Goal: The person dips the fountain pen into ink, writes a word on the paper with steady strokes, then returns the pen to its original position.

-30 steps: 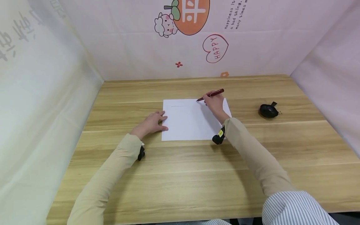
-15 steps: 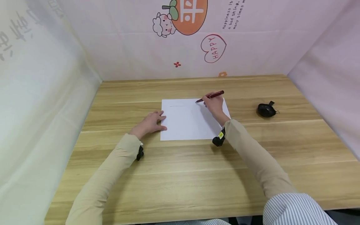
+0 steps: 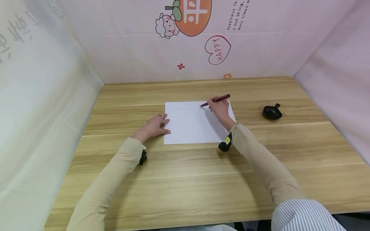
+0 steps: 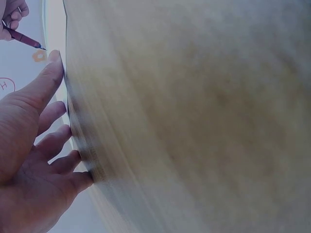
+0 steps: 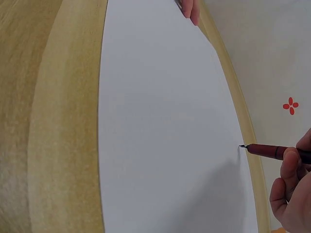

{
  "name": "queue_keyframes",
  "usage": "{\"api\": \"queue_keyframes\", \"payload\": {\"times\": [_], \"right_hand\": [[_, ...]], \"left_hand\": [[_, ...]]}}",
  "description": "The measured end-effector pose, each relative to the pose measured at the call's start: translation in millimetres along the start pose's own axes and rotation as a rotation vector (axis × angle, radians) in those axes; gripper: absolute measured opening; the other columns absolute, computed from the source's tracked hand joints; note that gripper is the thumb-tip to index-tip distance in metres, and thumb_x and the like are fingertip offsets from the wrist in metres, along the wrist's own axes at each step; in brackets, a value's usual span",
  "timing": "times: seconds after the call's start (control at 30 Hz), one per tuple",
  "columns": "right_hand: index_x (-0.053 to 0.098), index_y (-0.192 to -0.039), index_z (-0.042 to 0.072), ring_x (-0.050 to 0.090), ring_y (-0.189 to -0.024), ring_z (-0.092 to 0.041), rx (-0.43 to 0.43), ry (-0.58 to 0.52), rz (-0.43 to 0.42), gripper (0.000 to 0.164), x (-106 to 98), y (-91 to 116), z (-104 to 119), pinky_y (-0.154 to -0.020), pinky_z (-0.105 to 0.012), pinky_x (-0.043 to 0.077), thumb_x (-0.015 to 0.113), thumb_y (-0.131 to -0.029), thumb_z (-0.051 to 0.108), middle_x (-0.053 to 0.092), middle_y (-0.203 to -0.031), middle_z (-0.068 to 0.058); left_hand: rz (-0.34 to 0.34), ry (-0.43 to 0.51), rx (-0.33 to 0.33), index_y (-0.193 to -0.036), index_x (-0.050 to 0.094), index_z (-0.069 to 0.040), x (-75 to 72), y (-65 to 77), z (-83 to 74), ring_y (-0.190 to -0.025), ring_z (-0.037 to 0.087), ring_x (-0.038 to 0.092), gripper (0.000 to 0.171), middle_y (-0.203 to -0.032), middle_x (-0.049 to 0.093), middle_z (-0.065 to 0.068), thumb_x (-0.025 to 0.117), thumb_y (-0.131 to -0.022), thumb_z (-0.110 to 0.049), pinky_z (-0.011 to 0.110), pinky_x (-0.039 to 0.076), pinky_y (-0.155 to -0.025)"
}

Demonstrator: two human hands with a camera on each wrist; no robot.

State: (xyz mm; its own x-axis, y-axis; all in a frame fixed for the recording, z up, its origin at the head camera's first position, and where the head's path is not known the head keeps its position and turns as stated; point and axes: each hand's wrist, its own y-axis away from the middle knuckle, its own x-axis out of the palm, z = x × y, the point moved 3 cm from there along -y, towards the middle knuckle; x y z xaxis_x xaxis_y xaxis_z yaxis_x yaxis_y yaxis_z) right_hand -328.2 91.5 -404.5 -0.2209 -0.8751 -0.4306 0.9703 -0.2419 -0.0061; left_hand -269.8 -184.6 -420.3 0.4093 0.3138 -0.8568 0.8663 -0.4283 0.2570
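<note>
The dark red pen [image 3: 223, 98] has slid slightly nearer the person, its tip now just inside the far edge of a white sheet [image 3: 188, 126] on the wooden tabletop [image 3: 179, 186]. The right hand [image 3: 220, 109] pinches the pen over the sheet's right side; the left hand [image 3: 153, 125], fingers loosely spread, rests on the sheet's left edge. A thin line [image 3: 182, 109] marks its far left. The right hand and a black wrist device [image 3: 225, 144] hide the sheet's right portions. Right of the sheet sits a black object [image 3: 272, 113], hard to identify; beyond the sheet hangs printed cloth [image 3: 130, 54].
</note>
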Motion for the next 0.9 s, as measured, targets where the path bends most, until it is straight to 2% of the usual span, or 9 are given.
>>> {"api": "queue_keyframes", "payload": {"times": [0.43, 0.67, 0.9], "right_hand": [[0.064, -0.099, 0.004, 0.055, -0.056, -0.007, 0.03, -0.003, 0.024, 0.021, -2, 5, -3, -0.05, -0.017, 0.042, 0.058, -0.085, 0.017, 0.058, -0.064, 0.005], [0.065, -0.093, 0.003, 0.054, -0.053, -0.006, 0.017, -0.041, 0.014, 0.018, -5, 8, -6, -0.048, -0.017, 0.04, 0.057, -0.082, 0.014, 0.058, -0.059, 0.006], [0.065, -0.095, 0.005, 0.054, -0.056, -0.008, 0.025, -0.041, 0.025, 0.017, -6, 11, -7, -0.051, -0.019, 0.04, 0.058, -0.084, 0.016, 0.057, -0.061, 0.007]], "left_hand": [[0.005, -0.002, -0.006, -0.139, 0.042, -0.007, 0.3, -0.3, 0.1, -0.144, 0.038, 0.015, 0.063, -0.156, 0.021, 0.012, 0.065, -0.087, -0.034, 0.053, 0.017, -0.117], [0.01, 0.013, 0.0, -0.14, 0.041, -0.006, 0.0, 0.6, 0.0, -0.145, 0.037, 0.015, 0.063, -0.156, 0.022, 0.012, 0.065, -0.087, -0.033, 0.054, 0.018, -0.116], [0.004, 0.024, -0.004, -0.14, 0.041, -0.006, 0.2, 0.1, 1.0, -0.145, 0.037, 0.016, 0.063, -0.156, 0.022, 0.012, 0.065, -0.087, -0.032, 0.054, 0.018, -0.116]]}}
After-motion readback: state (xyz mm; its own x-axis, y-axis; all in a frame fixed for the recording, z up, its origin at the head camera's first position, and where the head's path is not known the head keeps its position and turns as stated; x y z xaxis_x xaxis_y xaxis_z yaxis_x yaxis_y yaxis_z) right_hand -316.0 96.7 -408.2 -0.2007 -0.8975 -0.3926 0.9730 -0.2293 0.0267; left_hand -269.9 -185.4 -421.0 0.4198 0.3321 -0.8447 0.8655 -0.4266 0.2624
